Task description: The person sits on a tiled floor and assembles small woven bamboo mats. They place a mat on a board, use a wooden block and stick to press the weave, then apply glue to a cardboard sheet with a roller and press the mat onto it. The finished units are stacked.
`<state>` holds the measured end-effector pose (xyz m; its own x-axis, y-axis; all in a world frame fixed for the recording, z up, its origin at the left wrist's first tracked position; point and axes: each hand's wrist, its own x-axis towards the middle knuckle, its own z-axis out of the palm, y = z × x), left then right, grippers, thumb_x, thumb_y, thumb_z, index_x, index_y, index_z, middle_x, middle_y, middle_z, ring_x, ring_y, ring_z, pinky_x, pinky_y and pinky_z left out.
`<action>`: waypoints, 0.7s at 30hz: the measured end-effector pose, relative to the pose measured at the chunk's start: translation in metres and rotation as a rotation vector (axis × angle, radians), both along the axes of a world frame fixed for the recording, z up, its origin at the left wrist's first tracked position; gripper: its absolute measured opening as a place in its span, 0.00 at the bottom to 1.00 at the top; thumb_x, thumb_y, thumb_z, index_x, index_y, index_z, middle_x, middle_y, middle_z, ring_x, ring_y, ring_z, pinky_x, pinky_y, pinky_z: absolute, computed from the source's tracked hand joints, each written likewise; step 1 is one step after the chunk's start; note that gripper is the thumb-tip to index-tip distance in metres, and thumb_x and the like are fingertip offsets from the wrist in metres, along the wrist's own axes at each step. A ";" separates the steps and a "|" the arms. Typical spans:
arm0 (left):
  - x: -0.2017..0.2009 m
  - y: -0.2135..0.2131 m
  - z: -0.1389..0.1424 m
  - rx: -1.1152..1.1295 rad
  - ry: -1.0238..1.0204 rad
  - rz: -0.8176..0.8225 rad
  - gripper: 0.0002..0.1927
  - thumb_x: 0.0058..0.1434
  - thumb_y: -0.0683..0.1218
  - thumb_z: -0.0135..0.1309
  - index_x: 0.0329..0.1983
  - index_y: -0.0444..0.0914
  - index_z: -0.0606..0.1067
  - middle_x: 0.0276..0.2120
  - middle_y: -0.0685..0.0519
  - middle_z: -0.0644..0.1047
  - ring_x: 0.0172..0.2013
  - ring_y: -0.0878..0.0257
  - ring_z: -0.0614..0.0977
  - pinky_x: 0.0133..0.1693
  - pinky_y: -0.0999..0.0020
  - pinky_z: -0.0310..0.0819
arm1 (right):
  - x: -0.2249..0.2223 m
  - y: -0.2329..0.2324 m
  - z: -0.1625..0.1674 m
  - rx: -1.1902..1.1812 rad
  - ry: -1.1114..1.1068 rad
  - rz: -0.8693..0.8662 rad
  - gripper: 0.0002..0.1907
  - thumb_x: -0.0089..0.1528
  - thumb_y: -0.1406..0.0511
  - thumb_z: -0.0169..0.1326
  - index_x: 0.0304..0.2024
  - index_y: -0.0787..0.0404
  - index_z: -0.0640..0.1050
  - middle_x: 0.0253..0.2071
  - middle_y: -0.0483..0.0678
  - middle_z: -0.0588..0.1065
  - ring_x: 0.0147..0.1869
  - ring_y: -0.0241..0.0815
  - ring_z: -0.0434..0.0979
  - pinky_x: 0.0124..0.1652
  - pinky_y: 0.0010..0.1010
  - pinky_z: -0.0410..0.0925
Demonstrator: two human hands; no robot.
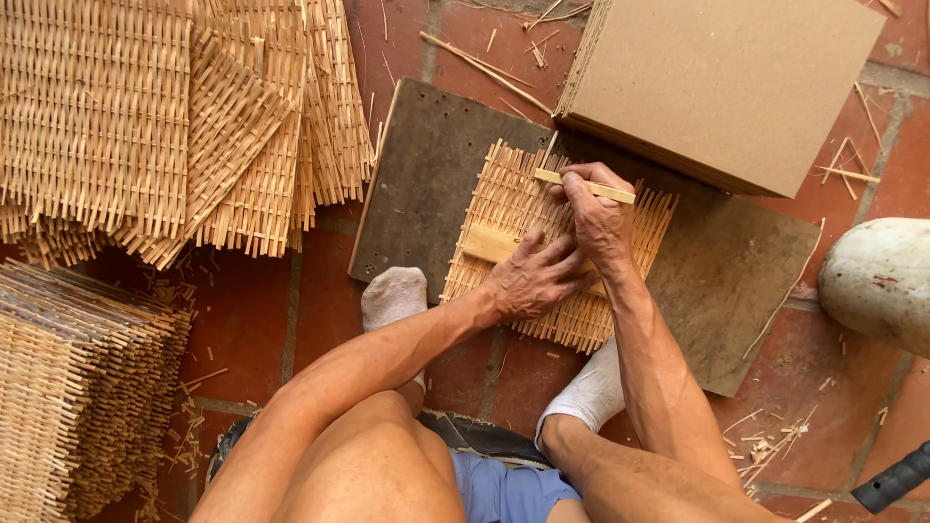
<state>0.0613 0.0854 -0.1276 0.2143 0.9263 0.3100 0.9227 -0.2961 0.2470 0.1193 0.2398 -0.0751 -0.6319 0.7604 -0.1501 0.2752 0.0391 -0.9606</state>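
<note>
Wicker mat (504, 208), two hands (567, 252), perhaps two slats (586, 186).

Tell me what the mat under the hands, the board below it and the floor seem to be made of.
Mat: thin pale cane or bamboo strips, woven, unvarnished; loose ends stick out at the edges.
Board: probably plywood or hardboard, dull grey-brown, worn, with small holes.
Floor: red clay tiles, matte, with grey joints.
Stick in the right hand: pale, raw wood or bamboo.
</note>
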 end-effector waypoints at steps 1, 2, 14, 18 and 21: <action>0.000 0.000 -0.001 0.013 0.000 0.009 0.23 0.64 0.53 0.51 0.63 0.51 0.76 0.66 0.49 0.68 0.69 0.51 0.64 0.62 0.37 0.49 | 0.000 -0.001 0.001 -0.013 0.016 -0.008 0.10 0.69 0.67 0.52 0.47 0.66 0.81 0.36 0.52 0.82 0.39 0.37 0.82 0.41 0.31 0.75; 0.000 0.000 -0.002 0.026 0.004 0.020 0.23 0.63 0.53 0.51 0.63 0.52 0.76 0.66 0.49 0.68 0.69 0.51 0.64 0.62 0.38 0.49 | 0.000 -0.002 0.001 -0.022 0.084 -0.051 0.10 0.70 0.67 0.52 0.47 0.67 0.80 0.36 0.52 0.82 0.40 0.37 0.82 0.42 0.31 0.76; 0.002 0.003 -0.011 -0.058 0.034 -0.010 0.24 0.66 0.53 0.47 0.66 0.51 0.72 0.68 0.49 0.67 0.71 0.46 0.59 0.61 0.33 0.50 | -0.028 -0.012 -0.003 -0.005 0.059 0.035 0.11 0.70 0.64 0.52 0.48 0.66 0.80 0.37 0.52 0.83 0.40 0.38 0.84 0.41 0.28 0.79; 0.003 0.001 -0.010 -0.072 0.043 -0.014 0.19 0.70 0.53 0.47 0.63 0.52 0.73 0.67 0.49 0.68 0.71 0.49 0.60 0.65 0.33 0.49 | -0.028 -0.010 -0.003 0.015 0.031 0.058 0.11 0.71 0.65 0.51 0.47 0.66 0.81 0.36 0.51 0.82 0.39 0.39 0.83 0.40 0.32 0.78; 0.004 0.000 -0.005 -0.112 0.052 -0.027 0.16 0.70 0.53 0.47 0.61 0.53 0.74 0.67 0.50 0.68 0.70 0.51 0.62 0.64 0.33 0.49 | -0.025 -0.008 -0.003 -0.018 0.072 0.078 0.11 0.70 0.65 0.51 0.47 0.67 0.81 0.36 0.51 0.82 0.38 0.38 0.83 0.40 0.33 0.78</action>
